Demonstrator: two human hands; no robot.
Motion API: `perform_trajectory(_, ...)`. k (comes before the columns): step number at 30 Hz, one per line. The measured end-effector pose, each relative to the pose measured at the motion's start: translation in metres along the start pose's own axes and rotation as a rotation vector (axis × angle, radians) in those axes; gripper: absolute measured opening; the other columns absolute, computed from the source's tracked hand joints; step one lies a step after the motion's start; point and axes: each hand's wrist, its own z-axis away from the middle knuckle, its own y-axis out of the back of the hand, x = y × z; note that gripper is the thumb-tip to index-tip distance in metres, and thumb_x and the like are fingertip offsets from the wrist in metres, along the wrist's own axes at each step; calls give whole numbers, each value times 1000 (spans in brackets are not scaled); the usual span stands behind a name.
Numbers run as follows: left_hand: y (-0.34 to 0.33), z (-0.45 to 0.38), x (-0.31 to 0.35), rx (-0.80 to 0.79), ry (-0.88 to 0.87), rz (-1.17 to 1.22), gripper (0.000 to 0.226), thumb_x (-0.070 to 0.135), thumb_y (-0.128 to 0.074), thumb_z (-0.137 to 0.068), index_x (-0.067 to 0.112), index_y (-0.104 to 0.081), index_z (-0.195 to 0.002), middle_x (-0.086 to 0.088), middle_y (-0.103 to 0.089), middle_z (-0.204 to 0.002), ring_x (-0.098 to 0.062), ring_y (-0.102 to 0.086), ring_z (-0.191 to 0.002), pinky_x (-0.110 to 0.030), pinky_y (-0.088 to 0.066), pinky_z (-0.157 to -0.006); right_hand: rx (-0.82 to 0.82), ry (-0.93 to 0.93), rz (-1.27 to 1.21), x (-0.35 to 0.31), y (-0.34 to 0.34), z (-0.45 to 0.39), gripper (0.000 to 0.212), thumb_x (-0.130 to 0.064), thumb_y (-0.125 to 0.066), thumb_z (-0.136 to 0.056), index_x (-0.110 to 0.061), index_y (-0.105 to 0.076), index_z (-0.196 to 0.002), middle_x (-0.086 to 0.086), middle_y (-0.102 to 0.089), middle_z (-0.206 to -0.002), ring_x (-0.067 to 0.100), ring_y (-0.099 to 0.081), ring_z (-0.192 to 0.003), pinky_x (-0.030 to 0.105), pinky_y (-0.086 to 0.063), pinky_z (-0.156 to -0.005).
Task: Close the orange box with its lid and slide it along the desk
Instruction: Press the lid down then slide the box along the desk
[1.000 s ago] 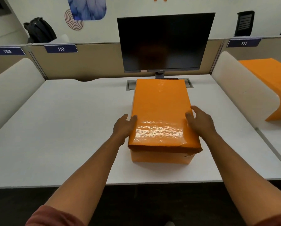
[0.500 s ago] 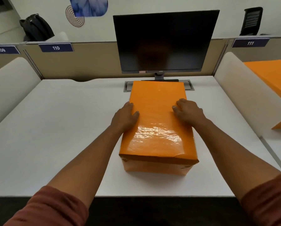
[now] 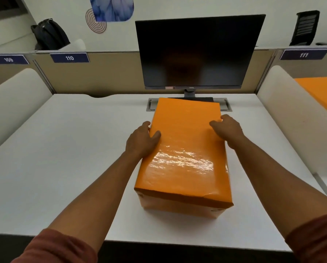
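One orange box (image 3: pixel 177 207), one lid (image 3: pixel 183 149). Two hands: left hand (image 3: pixel 141 139), right hand (image 3: pixel 228 130). One counter (image 3: pixel 73 149), one dark monitor (image 3: pixel 196 52), one cable hatch (image 3: pixel 226 106). Three numbered plates: plate 109 (image 3: pixel 8 59), plate 110 (image 3: pixel 69 57), plate 111 (image 3: pixel 304 54). Two white dividers: left divider (image 3: pixel 16 99), right divider (image 3: pixel 284 111). One black backpack (image 3: pixel 48 35), one black chair (image 3: pixel 305 27). One further orange shape (image 3: pixel 322 93) at the right edge.

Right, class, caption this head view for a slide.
Left hand and right hand hold the lidded orange box by its sides on the desk before a dark monitor.
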Motion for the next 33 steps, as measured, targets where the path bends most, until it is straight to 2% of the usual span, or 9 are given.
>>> perform_trajectory(7,-3,-18,-9,-6,-14,-40,62,58,-45,-96,15,-55,-139,-12,-67,-130,-34,-65,-112,-45,-52,-91,42,-16,-105,-1,3,-11,41,-18,-54,-88,-2,-61,-125,19,-65,-121,36,-61,-103,47,-51,-88)
perform_trajectory(9,-3,-21,-13,-43,-46,-32,62,60,-44,-95,16,-58,-136,-12,-71,-124,-32,-67,-107,-41,-52,-87,1,-12,20,3,-3,-13,28,-10,-51,-87,4,-65,-108,24,-67,-108,35,-62,-87,41,-52,-76)
perform_trajectory(11,-4,-24,-18,-76,-50,-9,65,62,-44,-94,18,-56,-140,-12,-71,-122,-32,-68,-106,-39,-52,-86,-21,-12,158,4,-9,-13,15,-9,-48,-88,1,-60,-88,22,-66,-96,25,-53,-69,30,-42,-59)
perform_trajectory(13,-4,-26,-21,-106,-15,12,70,64,-44,-93,17,-51,-144,-14,-70,-125,-33,-68,-108,-43,-53,-90,-33,3,235,4,-11,-13,12,-8,-47,-89,-3,-56,-82,20,-65,-93,21,-48,-65,28,-35,-55)
perform_trajectory(18,0,-31,-24,-193,66,97,75,65,-47,-91,16,-45,-147,-16,-63,-136,-36,-66,-113,-53,-55,-95,-132,1,288,3,-7,-13,26,-14,-40,-99,-1,-55,-115,21,-61,-119,34,-57,-99,36,-42,-78)
perform_trajectory(22,-2,-24,-21,-149,33,71,73,61,-46,-94,18,-37,-152,-13,-49,-151,-35,-52,-132,-51,-43,-108,-150,22,159,7,-4,2,47,-26,-37,-103,-4,-36,-144,22,-49,-142,40,-49,-124,47,-42,-97)
perform_trajectory(25,-2,-24,-13,-129,-88,53,69,50,-44,-100,21,-18,-157,-8,-26,-164,-34,-37,-144,-52,-33,-114,-46,113,133,15,-8,14,54,-33,-40,-103,-5,-32,-148,20,-43,-149,40,-45,-132,50,-38,-104)
perform_trajectory(29,2,-35,-8,-193,-142,-53,49,41,-32,-105,15,-38,-146,-16,-54,-144,-36,-58,-121,-47,-47,-99,-104,175,146,20,-9,26,47,-36,-36,-103,-8,-44,-140,19,-49,-144,38,-51,-124,47,-41,-100)
perform_trajectory(33,9,-42,-10,-261,-55,-94,52,38,-29,-106,19,-29,-155,-13,-39,-158,-38,-42,-140,-51,-34,-113,-200,193,263,20,-7,30,57,-37,-32,-105,-8,-23,-153,11,-22,-162,39,-38,-138,48,-32,-108)
